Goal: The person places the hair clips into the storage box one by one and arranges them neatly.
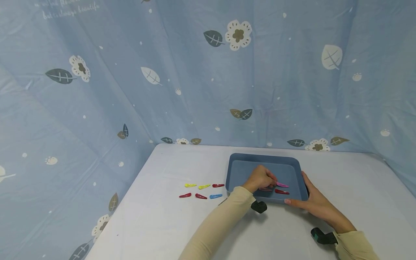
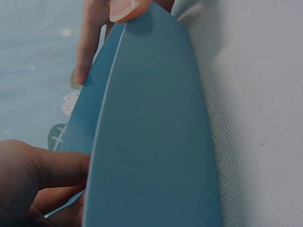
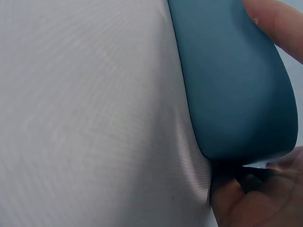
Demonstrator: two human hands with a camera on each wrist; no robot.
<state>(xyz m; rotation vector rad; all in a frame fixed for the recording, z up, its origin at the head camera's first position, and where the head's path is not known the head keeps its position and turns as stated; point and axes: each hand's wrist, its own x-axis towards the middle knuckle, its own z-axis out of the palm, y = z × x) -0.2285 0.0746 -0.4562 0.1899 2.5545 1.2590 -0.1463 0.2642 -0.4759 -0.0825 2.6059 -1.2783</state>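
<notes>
Apparently, left fingers (image 1: 271,176) pinch a pink clip (image 1: 282,185), right fingers (image 1: 308,182) grip the tray (image 1: 248,169), and curtain lettering (image 1: 70,11) reads "always".

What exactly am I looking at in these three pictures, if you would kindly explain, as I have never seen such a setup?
There is no machine here: a person works with two bare hands. The wide picture comes from a camera on the person's head; the two close ones come from cameras worn on the left and right wrists.

On the white table stands a blue tray. To its left lie six hair clips: two yellow, three red and one blue.

The left hand reaches into the tray and seems to pinch one end of a pink clip; a dark red clip lies nearby. The right hand grips the tray's near right corner.
</notes>
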